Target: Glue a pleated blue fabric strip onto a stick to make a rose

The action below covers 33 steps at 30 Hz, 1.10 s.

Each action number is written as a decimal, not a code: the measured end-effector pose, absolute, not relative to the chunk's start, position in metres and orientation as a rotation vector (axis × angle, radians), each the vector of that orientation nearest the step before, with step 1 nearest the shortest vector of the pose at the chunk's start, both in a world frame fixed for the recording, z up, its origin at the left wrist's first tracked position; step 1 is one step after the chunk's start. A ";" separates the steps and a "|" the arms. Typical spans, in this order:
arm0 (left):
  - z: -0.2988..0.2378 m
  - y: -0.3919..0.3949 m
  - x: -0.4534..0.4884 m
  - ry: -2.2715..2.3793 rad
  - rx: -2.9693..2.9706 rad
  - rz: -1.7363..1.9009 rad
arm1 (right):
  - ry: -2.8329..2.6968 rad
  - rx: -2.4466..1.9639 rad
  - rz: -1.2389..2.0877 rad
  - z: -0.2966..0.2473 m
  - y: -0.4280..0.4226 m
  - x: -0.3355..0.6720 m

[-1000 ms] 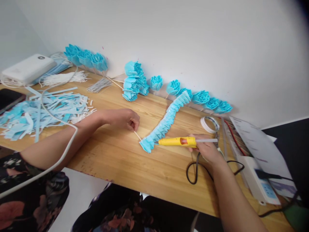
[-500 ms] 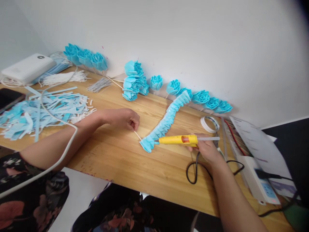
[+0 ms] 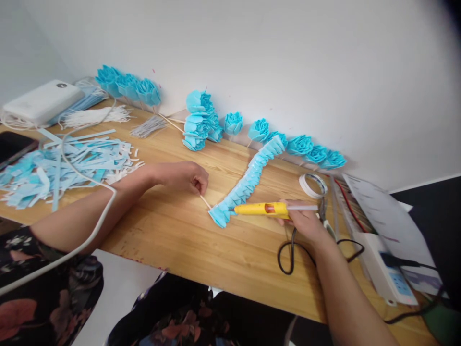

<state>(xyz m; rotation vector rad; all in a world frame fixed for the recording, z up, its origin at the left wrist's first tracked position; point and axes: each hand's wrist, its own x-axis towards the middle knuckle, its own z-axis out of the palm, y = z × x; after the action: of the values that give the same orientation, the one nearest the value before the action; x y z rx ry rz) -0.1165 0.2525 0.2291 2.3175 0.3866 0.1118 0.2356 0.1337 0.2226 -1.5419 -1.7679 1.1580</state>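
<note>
My left hand [image 3: 192,179] pinches a thin wooden stick [image 3: 205,202]. The stick's far end meets the near end of a long pleated light-blue strip [image 3: 242,188], which curves away over the table toward the wall. My right hand [image 3: 304,222] is closed around a yellow glue gun [image 3: 261,208] with a clear glue stick [image 3: 302,208] poking out of its back. The gun's nozzle is at the strip's near end, close to the stick; whether it touches, I cannot tell. A black cord [image 3: 292,262] hangs from the gun's handle.
Blue flowers [image 3: 232,123] on sticks line the wall. At left lie blue scraps [image 3: 90,161], grey wire pieces [image 3: 149,126], a white power bank [image 3: 43,102] and a phone [image 3: 14,148]. Right of my hand are a tape roll [image 3: 312,186], scissors [image 3: 326,223] and a power strip [image 3: 391,274].
My right hand has shifted the glue gun slightly left, bringing its nozzle further over the pleated strip. My left hand and the stick have stayed put.
</note>
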 end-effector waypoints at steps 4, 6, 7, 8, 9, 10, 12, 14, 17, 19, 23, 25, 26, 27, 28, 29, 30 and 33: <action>0.229 0.253 -0.117 0.376 2.334 0.105 | -1.831 -1.549 1.122 0.225 0.134 0.238; 0.229 0.253 -0.117 0.374 2.341 0.106 | -1.739 -1.573 1.106 0.226 0.135 0.242; 0.229 0.253 -0.117 0.375 2.343 0.109 | -1.673 -1.583 1.102 0.225 0.135 0.244; 0.229 0.253 -0.117 0.376 2.342 0.110 | -1.614 -1.592 1.105 0.224 0.136 0.247; 0.229 0.253 -0.117 0.377 2.339 0.109 | -1.569 -1.601 1.109 0.223 0.136 0.250; 0.229 0.253 -0.117 0.379 2.335 0.108 | -1.545 -1.608 1.115 0.222 0.137 0.253; 0.229 0.252 -0.117 0.385 2.325 0.115 | -1.553 -1.614 1.125 0.219 0.138 0.257; 0.228 0.252 -0.117 0.389 2.318 0.128 | -1.596 -1.614 1.122 0.217 0.138 0.259; 0.228 0.253 -0.117 0.387 2.325 0.126 | -1.620 -1.604 1.120 0.217 0.138 0.256; 0.227 0.253 -0.117 0.384 2.329 0.112 | -1.603 -1.596 1.140 0.218 0.137 0.252; 0.227 0.253 -0.117 0.389 2.314 0.117 | -1.634 -1.594 1.181 0.220 0.137 0.246; 0.228 0.253 -0.117 0.395 2.307 0.124 | -1.648 -1.600 1.182 0.218 0.137 0.247; 0.228 0.252 -0.117 0.394 2.304 0.127 | -1.642 -1.600 1.179 0.217 0.137 0.249; 0.228 0.252 -0.117 0.391 2.302 0.129 | -1.629 -1.598 1.178 0.216 0.137 0.250; 0.229 0.252 -0.116 0.388 2.299 0.131 | -1.613 -1.593 1.175 0.215 0.137 0.251; 0.229 0.252 -0.116 0.385 2.298 0.129 | -1.599 -1.586 1.176 0.215 0.137 0.252; 0.229 0.252 -0.116 0.385 2.298 0.127 | -1.593 -1.578 1.176 0.214 0.137 0.253; 0.230 0.252 -0.116 0.395 2.302 0.120 | -1.644 -1.576 1.177 0.215 0.137 0.251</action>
<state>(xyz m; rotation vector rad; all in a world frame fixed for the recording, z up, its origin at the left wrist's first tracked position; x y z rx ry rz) -0.1163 0.2519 0.2298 2.3022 0.3953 0.1204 0.2506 0.1372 0.2155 -1.5762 -1.6444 1.1773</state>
